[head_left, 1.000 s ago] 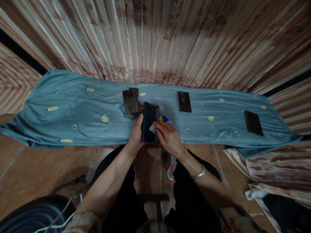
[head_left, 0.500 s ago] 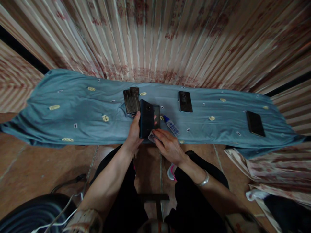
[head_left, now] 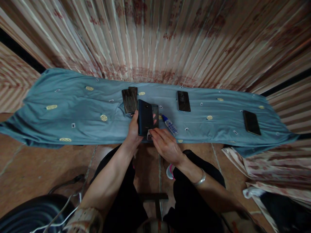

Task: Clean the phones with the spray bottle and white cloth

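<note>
My left hand is closed round a dark blue phone, its back facing up and its thumb along the left edge. Beside the phone's right edge shows a clear, greyish phone case, with fingertips visible at it; whether it is held with the phone I cannot tell. Pinched in the fingers of my right hand is a small pale cloth or tissue, pressed at the phone's lower right corner. Close to my right hand lies a clear bottle with a blue cap.
Dark phones lie on the blue cloth: an overlapping pair behind my left hand, one phone right of centre, another phone at far right. A pleated curtain hangs behind. A black round object with cables stands lower left.
My right hand has shifted slightly left, bringing the pale cloth further onto the phone's lower corner. My left hand keeps its grip. The whole view has moved a little.
</note>
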A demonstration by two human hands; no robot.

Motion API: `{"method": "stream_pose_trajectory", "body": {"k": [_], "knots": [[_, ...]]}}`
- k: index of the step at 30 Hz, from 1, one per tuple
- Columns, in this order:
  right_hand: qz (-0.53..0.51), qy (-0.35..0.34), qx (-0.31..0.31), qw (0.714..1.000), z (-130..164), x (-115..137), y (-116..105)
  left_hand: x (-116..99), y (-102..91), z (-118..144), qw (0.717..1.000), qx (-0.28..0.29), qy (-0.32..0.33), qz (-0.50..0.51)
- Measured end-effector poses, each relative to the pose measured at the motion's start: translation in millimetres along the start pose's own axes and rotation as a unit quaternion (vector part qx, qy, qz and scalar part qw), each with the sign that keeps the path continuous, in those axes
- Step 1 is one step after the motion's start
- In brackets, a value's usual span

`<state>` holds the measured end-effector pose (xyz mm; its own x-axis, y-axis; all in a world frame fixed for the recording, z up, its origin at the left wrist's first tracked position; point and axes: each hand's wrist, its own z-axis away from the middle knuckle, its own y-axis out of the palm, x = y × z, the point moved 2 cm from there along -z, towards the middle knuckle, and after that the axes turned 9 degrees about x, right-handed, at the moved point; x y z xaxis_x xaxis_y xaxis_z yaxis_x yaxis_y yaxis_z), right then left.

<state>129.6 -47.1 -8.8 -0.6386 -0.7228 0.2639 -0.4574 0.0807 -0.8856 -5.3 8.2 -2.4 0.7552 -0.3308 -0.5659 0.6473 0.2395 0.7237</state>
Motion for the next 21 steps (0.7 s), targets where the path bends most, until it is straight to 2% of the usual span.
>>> {"method": "stream_pose_trajectory", "body": {"k": [13,21], "knots": [[-0.017,-0.037,0.014,0.999,-12,16,-3,7,-1.4,-2,0.998,-0.01,-0.054,0.014],[-0.019,-0.027,-0.015,0.999,-16,9,-1,14,-1.1,4,0.999,0.024,-0.024,-0.009]]}}
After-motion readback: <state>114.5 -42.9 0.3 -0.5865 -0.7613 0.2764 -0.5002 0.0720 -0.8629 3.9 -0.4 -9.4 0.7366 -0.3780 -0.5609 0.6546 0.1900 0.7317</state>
